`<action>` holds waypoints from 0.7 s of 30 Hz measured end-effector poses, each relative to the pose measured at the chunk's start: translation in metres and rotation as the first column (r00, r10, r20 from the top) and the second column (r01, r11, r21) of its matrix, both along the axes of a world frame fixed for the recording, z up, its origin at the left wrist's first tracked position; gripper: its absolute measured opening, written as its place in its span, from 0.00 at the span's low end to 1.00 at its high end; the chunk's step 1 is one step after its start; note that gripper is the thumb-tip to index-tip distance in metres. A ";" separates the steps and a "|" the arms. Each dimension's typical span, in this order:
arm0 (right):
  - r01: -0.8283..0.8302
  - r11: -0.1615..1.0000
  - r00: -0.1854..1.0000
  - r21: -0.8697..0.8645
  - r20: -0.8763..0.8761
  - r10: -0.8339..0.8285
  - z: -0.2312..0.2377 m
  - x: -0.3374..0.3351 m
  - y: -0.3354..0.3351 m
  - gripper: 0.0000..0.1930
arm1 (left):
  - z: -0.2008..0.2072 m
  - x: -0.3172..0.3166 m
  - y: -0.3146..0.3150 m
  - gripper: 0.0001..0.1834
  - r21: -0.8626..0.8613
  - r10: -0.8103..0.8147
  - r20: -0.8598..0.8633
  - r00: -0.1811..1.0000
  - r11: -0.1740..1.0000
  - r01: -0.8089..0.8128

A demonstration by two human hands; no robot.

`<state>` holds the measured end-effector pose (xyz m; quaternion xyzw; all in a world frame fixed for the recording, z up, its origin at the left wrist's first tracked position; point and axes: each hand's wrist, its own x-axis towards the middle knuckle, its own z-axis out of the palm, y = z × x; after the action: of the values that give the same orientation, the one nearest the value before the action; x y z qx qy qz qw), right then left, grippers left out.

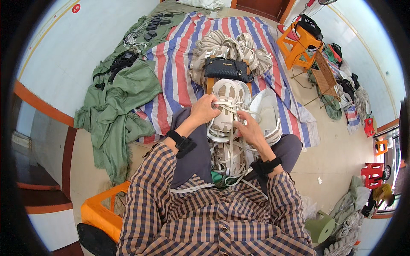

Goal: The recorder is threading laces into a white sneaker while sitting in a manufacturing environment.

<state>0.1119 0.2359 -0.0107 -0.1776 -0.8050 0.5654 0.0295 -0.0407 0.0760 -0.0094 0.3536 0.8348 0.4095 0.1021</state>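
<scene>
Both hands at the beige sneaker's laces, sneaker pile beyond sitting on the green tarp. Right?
Wrong surface: the head view shows the sneaker pile on the red, white and blue striped sheet; the green tarp lies to its left. Left hand and right hand at the beige sneaker's laces: correct.

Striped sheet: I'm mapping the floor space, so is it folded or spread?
Spread: the striped sheet lies wide across the floor, its stripes running in long bands, with some wrinkles.
</scene>
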 end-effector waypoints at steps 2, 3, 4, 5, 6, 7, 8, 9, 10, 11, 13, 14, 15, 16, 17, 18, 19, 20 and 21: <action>0.056 0.969 0.996 0.241 -0.077 -0.039 -0.016 -0.007 0.013 0.19 | 0.001 0.001 0.002 0.15 -0.002 0.008 -0.020 1.000 1.000 -0.008; 0.044 0.970 0.997 0.238 -0.070 -0.028 -0.011 -0.011 0.010 0.19 | 0.000 0.000 -0.002 0.15 -0.005 0.019 -0.013 1.000 1.000 -0.019; 0.062 0.994 0.998 0.091 -0.007 -0.062 0.001 -0.012 0.005 0.17 | 0.001 0.000 -0.002 0.15 -0.020 0.020 -0.009 1.000 1.000 -0.021; 0.090 0.994 0.994 -0.057 0.061 -0.087 0.009 -0.012 0.001 0.15 | 0.001 0.000 -0.003 0.15 -0.035 0.022 -0.006 1.000 0.999 -0.022; 0.087 0.995 0.995 -0.054 0.061 -0.084 0.009 -0.014 0.001 0.15 | 0.000 -0.001 -0.003 0.15 -0.032 0.025 -0.005 1.000 0.999 -0.026; 0.087 0.996 0.993 -0.007 0.082 -0.086 0.009 -0.015 0.000 0.15 | -0.001 -0.001 -0.004 0.15 -0.011 0.018 -0.018 1.000 1.000 -0.018; 0.086 0.996 0.991 0.038 0.103 -0.090 0.010 -0.016 0.000 0.15 | -0.002 -0.001 -0.004 0.15 0.009 0.012 -0.032 0.999 1.000 -0.011; 0.082 0.996 0.991 0.036 0.102 -0.085 0.008 -0.015 0.001 0.15 | -0.002 -0.001 -0.003 0.15 0.008 0.016 -0.033 0.999 1.000 -0.016; 0.071 0.980 0.997 0.183 0.012 -0.075 0.006 -0.012 0.004 0.15 | -0.001 0.001 0.000 0.16 0.007 0.022 -0.044 0.999 1.000 -0.022; 0.074 0.942 0.996 0.326 -0.077 -0.052 0.004 -0.011 0.005 0.17 | -0.001 0.001 0.002 0.16 0.005 0.027 -0.055 0.998 1.000 -0.027; 0.032 0.940 0.998 0.339 -0.062 -0.012 0.019 -0.006 -0.002 0.16 | -0.002 0.001 0.000 0.16 0.009 0.039 -0.057 0.998 0.999 -0.038; -0.007 0.935 0.998 0.355 -0.048 0.026 0.030 -0.002 -0.008 0.16 | -0.003 0.001 -0.001 0.17 0.018 0.048 -0.061 0.997 0.999 -0.047; -0.062 0.946 0.997 0.317 -0.019 0.071 0.038 0.003 -0.015 0.15 | -0.001 0.001 0.000 0.17 -0.008 0.046 -0.055 0.997 0.999 -0.047; -0.061 0.947 0.997 0.315 -0.018 0.070 0.044 0.008 -0.021 0.15 | -0.002 0.001 -0.001 0.17 -0.011 0.045 -0.054 0.998 0.999 -0.046; -0.186 0.965 0.982 0.187 0.015 0.187 0.048 0.014 -0.029 0.14 | -0.002 0.000 -0.002 0.17 0.017 0.032 -0.043 0.999 0.999 -0.031; -0.300 0.952 0.954 0.055 0.032 0.299 0.049 0.021 -0.035 0.14 | -0.002 0.000 -0.001 0.16 0.047 0.014 -0.033 0.999 0.999 -0.012; -0.294 0.954 0.956 0.051 0.034 0.293 0.045 0.026 -0.042 0.14 | -0.002 -0.001 -0.001 0.16 0.044 0.007 -0.030 1.000 0.999 -0.006; -0.374 0.927 0.927 0.012 0.010 0.374 0.040 0.030 -0.051 0.13 | -0.002 -0.002 -0.001 0.16 0.049 0.009 -0.031 0.999 0.999 -0.008; -0.452 0.892 0.892 -0.024 -0.018 0.452 0.038 0.033 -0.055 0.13 | -0.002 -0.002 0.000 0.16 0.054 0.012 -0.031 0.999 0.998 -0.010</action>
<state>0.1450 0.1813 0.0269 0.0173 -0.8160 0.5689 -0.1005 -0.0430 0.0755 -0.0118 0.3579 0.8268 0.4270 0.0771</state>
